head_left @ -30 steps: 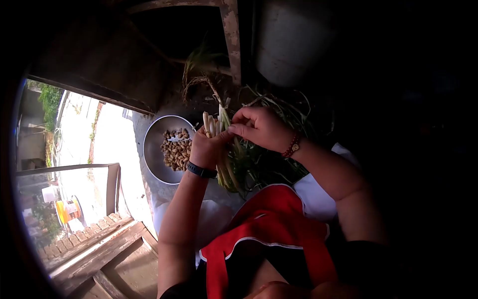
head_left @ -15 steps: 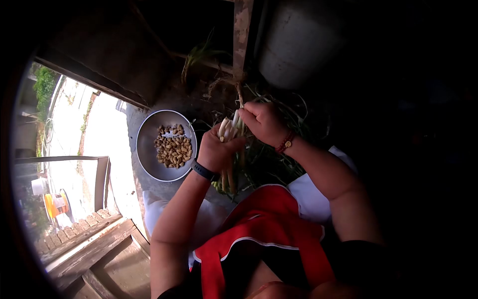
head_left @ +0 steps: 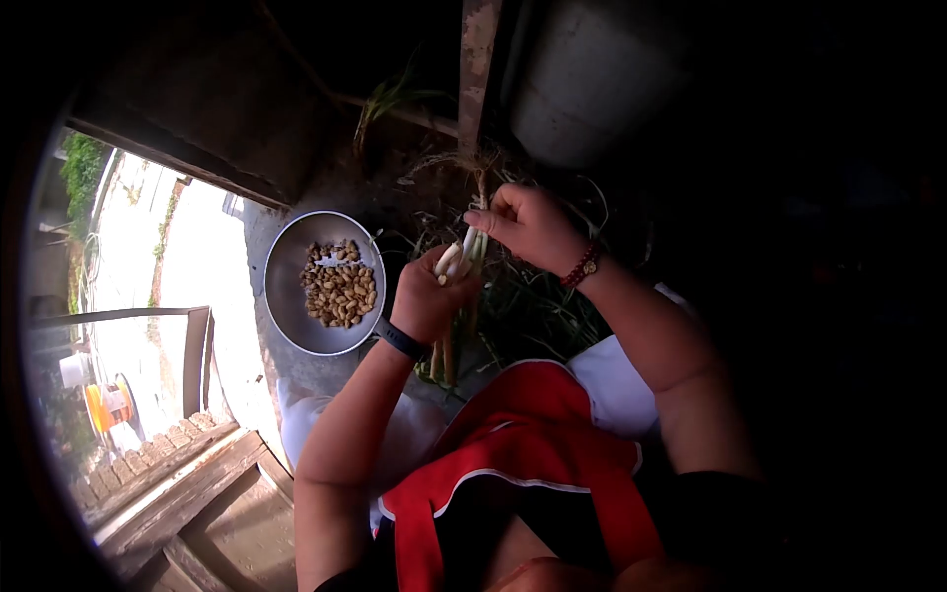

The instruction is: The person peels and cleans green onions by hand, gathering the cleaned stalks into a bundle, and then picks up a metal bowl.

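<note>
My left hand (head_left: pixel 426 301) is closed around a small bunch of scallions (head_left: pixel 450 260), their pale white ends poking up past the thumb and their stalks hanging below the fist. Just above and to the right, my right hand (head_left: pixel 531 230) pinches a scallion stem (head_left: pixel 481 187) between thumb and fingers, close to its brown, stringy roots. The two hands are near each other, apart by a short length of white stalk. Behind them on the ground lies a heap of dark green leaves (head_left: pixel 538 306), mostly in shadow.
Left of my hands, a round metal pan (head_left: pixel 286 321) holds many small tan, nut-like pieces (head_left: pixel 340 294). A wooden post (head_left: pixel 477 69) rises ahead, beside a large grey container (head_left: pixel 582 89). A tuft of green stalks (head_left: pixel 380 107) stands behind. At lower left is a wooden frame (head_left: pixel 187 483).
My right hand has shifted slightly up and to the right, its thumb now lying along the white stem. My left hand keeps its hold; the view has shifted a little.
</note>
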{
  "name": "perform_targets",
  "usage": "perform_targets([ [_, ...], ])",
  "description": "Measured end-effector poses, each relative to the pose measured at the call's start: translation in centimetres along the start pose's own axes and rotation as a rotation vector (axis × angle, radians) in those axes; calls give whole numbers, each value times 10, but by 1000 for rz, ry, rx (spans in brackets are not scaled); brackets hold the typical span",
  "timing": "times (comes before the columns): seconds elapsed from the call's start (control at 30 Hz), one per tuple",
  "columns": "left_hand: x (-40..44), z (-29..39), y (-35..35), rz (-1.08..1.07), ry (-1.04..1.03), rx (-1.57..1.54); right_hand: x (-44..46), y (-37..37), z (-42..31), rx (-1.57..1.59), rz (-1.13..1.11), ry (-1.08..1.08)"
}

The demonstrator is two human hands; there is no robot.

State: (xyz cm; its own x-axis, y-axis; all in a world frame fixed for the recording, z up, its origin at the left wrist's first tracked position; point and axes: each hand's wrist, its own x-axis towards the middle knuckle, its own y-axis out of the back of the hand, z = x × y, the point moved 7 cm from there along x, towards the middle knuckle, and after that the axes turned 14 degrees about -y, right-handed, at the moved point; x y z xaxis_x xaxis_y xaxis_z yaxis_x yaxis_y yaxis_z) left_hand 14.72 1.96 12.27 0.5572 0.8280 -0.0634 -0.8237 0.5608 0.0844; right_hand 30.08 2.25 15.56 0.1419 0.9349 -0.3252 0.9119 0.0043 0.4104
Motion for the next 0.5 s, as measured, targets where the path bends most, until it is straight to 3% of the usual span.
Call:
perform_targets([
  [0.03,-1,2,-3,-7,-26,27,-3,-1,-5,-128,126,133],
  [0.13,-1,15,-8,-3,-89,179,0,0,0,-107,218,206],
  [0.27,-2,21,-5,12,-133,242,0,-1,0,-23,185,213],
  [0.33,0,15,-6,34,-88,46,2,-2,6,23,172,152],
  [0.5,0,8,-8,98,13,-260,-5,1,-7,-35,296,248],
])
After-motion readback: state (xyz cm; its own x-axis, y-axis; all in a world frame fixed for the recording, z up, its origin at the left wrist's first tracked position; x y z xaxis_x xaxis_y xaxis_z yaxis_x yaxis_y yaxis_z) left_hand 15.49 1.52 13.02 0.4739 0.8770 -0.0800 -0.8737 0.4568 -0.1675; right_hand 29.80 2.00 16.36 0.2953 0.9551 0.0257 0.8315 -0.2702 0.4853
